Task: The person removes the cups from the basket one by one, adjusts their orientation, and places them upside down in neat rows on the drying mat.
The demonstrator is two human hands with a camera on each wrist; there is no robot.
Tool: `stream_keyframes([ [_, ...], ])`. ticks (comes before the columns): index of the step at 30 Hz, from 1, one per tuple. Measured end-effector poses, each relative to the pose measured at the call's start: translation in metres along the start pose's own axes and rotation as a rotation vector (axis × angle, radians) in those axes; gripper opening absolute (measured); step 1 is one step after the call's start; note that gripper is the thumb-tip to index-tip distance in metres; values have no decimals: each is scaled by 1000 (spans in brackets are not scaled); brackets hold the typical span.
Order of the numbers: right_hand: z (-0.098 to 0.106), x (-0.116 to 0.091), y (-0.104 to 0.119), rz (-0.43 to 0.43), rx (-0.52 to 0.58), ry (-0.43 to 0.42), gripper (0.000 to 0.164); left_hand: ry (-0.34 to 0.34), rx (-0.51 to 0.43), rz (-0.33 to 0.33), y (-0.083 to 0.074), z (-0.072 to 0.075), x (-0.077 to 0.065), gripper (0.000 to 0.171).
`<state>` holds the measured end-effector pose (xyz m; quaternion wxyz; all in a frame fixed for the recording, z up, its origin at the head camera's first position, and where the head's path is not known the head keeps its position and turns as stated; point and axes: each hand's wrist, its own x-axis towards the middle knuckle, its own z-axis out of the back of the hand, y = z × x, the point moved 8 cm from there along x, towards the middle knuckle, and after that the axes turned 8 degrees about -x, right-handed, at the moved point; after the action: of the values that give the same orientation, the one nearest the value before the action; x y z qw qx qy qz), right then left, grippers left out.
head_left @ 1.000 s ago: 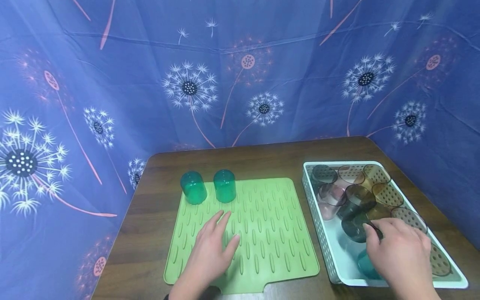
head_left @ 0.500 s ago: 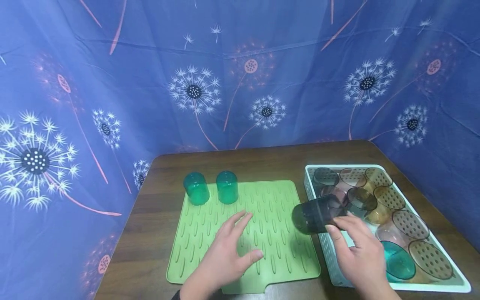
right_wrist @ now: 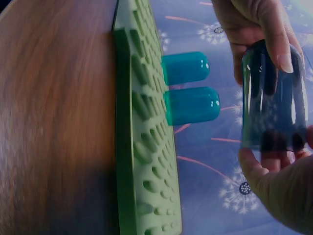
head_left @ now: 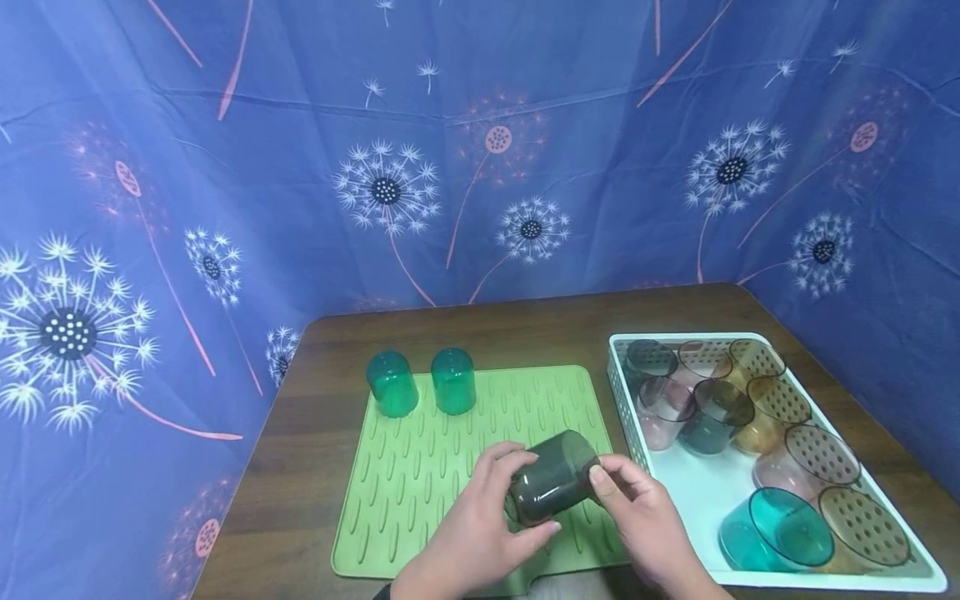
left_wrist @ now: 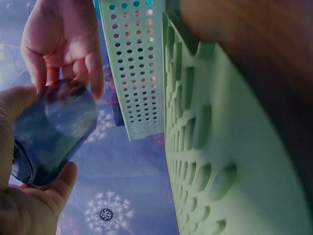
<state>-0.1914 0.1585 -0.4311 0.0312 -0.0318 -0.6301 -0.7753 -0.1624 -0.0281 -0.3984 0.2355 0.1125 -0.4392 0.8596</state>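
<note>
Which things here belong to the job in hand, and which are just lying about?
Likely part of the job:
dark cup, held by the left hand and right hand
green mat
two green cups, upturned on it
basket
cups inside it

Probably just surroundings:
table
blue cloth

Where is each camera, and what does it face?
Head: worn there, facing forward and down at the green mat; left hand, right hand show.
Left wrist: worn there, facing the dark cup and basket; both hands show.
Right wrist: worn there, facing that cup and two green cups; both hands show.
Wrist views share the cup and mat.
</note>
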Motion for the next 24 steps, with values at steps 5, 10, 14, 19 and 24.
stream_keyframes([
  [5, 8, 1, 0, -47, -112, 13, 20, -36, 43, 87, 14, 16, 20, 69],
  [10, 12, -2, -5, -89, -171, 56, 22, -15, 194, 172, 35, 27, 51, 69],
  [14, 14, -5, -6, -93, -259, 75, 21, 59, 336, 189, 52, 24, 74, 71],
  [19, 19, -6, 3, -14, -370, 56, 22, 150, 470, 179, 65, 15, 100, 72],
  [24, 36, -10, 33, 303, -627, -114, 25, 213, 527, 189, 74, 4, 120, 69],
])
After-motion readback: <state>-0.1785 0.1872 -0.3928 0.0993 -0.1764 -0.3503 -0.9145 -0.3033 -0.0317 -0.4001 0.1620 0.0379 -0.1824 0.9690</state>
